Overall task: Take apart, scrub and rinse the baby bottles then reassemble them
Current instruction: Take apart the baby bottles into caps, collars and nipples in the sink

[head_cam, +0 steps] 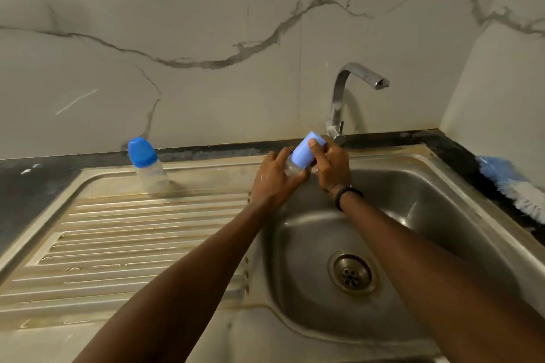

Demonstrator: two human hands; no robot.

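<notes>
- Head view: I count two baby bottles. One clear plastic baby bottle with a light blue cap (306, 153) is in my hands, tilted, above the back left rim of the sink bowl, just in front of the tap.
- My left hand (274, 180) holds the clear body from below and from the left, fingers curled round it, the thumb lying along the underside.
- My right hand (331, 168) grips the light blue cap, one fingertip pressed on its top end and the other fingers wrapped round its far side. A dark band sits on that wrist.
- The second clear plastic baby bottle with a darker blue domed cap (147, 166) stands upright, cap on, at the back of the ribbed steel draining board (118, 244), well apart from my hands.
- One stainless steel sink bowl (427, 215) with one round drain strainer (351, 274) at its bottom.
- One curved chrome tap (348, 91) rises behind the bowl; I see no water coming from its spout.
- One blue and white bristled scrubbing brush (513, 186) lies on the dark counter at the right edge, well apart from both bottles.
</notes>
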